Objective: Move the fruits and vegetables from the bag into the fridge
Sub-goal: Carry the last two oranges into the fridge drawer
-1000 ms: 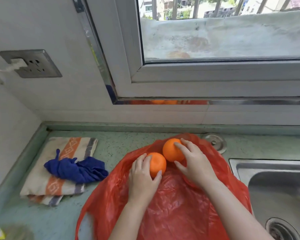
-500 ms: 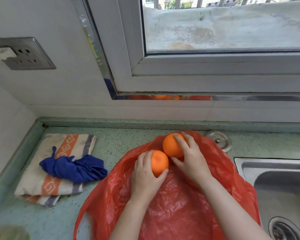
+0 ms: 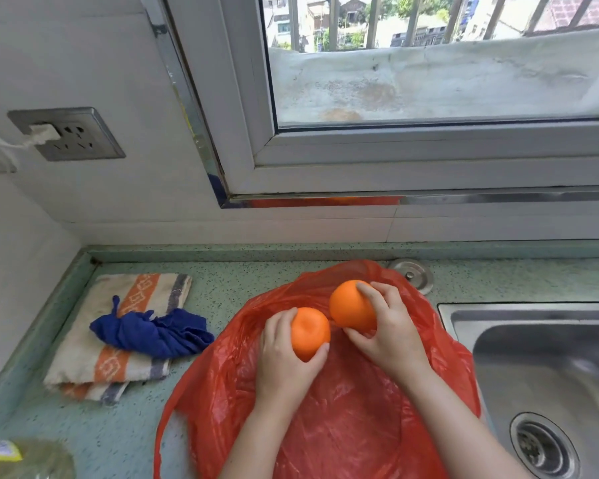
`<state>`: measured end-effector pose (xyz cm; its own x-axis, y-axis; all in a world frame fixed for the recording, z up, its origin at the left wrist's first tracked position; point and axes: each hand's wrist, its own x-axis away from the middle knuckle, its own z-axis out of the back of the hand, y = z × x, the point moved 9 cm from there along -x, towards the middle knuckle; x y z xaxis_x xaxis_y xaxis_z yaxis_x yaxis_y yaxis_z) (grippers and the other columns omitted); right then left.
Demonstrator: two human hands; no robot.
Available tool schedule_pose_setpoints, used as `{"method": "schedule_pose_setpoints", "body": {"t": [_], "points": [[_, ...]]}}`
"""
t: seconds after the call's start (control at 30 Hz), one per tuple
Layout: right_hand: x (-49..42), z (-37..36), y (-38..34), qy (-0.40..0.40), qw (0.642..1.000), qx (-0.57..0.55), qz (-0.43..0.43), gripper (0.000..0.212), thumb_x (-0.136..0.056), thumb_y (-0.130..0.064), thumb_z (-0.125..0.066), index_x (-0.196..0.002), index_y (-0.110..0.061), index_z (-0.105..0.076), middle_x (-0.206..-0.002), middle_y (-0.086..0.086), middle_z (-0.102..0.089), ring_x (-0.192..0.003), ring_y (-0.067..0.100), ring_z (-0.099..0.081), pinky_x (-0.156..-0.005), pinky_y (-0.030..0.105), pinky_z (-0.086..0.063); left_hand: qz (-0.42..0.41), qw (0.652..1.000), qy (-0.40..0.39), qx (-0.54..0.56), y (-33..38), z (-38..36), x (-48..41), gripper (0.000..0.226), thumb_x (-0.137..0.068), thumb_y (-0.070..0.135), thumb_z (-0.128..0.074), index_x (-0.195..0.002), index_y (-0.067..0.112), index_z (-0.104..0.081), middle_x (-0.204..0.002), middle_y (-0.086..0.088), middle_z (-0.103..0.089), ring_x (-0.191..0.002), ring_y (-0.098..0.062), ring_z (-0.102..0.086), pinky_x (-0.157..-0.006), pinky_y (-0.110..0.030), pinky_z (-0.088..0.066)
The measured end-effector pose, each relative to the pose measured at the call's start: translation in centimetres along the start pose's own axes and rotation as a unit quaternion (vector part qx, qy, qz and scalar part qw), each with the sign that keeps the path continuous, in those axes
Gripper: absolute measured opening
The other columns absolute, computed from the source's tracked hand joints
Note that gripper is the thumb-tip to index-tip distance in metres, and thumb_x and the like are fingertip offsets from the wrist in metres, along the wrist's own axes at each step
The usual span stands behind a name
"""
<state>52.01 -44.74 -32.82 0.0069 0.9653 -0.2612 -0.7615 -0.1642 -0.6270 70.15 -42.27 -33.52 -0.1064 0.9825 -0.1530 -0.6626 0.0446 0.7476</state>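
A red plastic bag (image 3: 222, 385) lies spread on the green speckled counter. My left hand (image 3: 284, 361) is closed around one orange (image 3: 308, 331) above the bag's middle. My right hand (image 3: 388, 331) grips a second orange (image 3: 350, 307), slightly higher and farther back. The two oranges are close together, nearly touching. No fridge is in view, and whether the bag holds other produce is hidden by my arms and its folds.
A striped towel (image 3: 83, 368) with a blue cloth (image 3: 153, 335) on it lies to the left. A steel sink (image 3: 550, 375) is at right, with a round metal cap (image 3: 414, 273) behind the bag. Wall socket (image 3: 70, 133) and window (image 3: 429, 63) are behind; a bottle (image 3: 18, 458) sits bottom left.
Both hands have lifted their oranges a little above the bag. The view has tilted up, showing more of the window.
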Motion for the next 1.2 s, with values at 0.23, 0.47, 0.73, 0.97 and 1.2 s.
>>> {"method": "schedule_pose_setpoints", "body": {"t": [0.23, 0.47, 0.73, 0.97, 1.2], "points": [[6.6, 7.0, -3.2, 0.058, 0.998, -0.024, 0.006, 0.073, -0.06, -0.021, -0.085, -0.125, -0.017, -0.052, -0.12, 0.007, -0.049, -0.106, 0.019, -0.051, -0.079, 0.028, -0.043, -0.054, 0.997, -0.017, 0.054, 5.2, 3.2, 4.5, 0.07, -0.062, 0.045, -0.068, -0.122, 0.014, -0.051, -0.117, 0.008, -0.045, -0.108, -0.001, -0.041, -0.09, 0.004, -0.019], [14.6, 13.3, -5.9, 0.128, 0.989, -0.077, -0.024, 0.072, -0.059, -0.032, -0.075, -0.125, -0.024, -0.046, -0.116, -0.002, -0.043, -0.106, 0.002, -0.043, -0.085, 0.019, -0.04, -0.119, 0.988, -0.052, 0.089, 9.3, 5.7, 10.7, 0.068, -0.065, 0.043, -0.074, -0.124, 0.025, -0.047, -0.121, 0.012, -0.044, -0.11, -0.001, -0.043, -0.087, -0.003, -0.031], [25.5, 17.7, -7.9, 0.216, 0.968, -0.065, -0.107, 0.069, -0.062, -0.044, -0.074, -0.123, -0.033, -0.044, -0.117, -0.013, -0.042, -0.103, 0.001, -0.048, -0.079, 0.008, -0.039, -0.206, 0.959, -0.142, 0.133, 13.5, 6.5, 17.1, 0.07, -0.061, 0.053, -0.063, -0.122, 0.025, -0.048, -0.118, 0.012, -0.046, -0.11, 0.0, -0.043, -0.09, -0.002, -0.029], [37.7, 21.2, -9.8, 0.29, 0.932, -0.002, -0.217, 0.072, -0.065, -0.025, -0.082, -0.122, -0.039, -0.039, -0.121, -0.007, -0.04, -0.096, 0.009, -0.049, -0.071, 0.006, -0.038, -0.278, 0.913, -0.238, 0.181, 16.4, 5.5, 24.9, 0.064, -0.06, 0.045, -0.07, -0.117, 0.031, -0.044, -0.114, 0.025, -0.042, -0.108, 0.016, -0.038, -0.087, -0.002, -0.03], [52.3, 25.7, -11.4, 0.41, 0.857, 0.037, -0.309, 0.071, -0.064, -0.027, -0.082, -0.122, -0.037, -0.042, -0.12, -0.011, -0.042, -0.097, 0.008, -0.053, -0.076, 0.0, -0.035, -0.285, 0.862, -0.359, 0.216, 20.0, 1.8, 36.3, 0.062, -0.058, 0.039, -0.071, -0.113, 0.035, -0.044, -0.106, 0.026, -0.046, -0.093, -0.004, -0.052, -0.08, -0.013, -0.039]]}}
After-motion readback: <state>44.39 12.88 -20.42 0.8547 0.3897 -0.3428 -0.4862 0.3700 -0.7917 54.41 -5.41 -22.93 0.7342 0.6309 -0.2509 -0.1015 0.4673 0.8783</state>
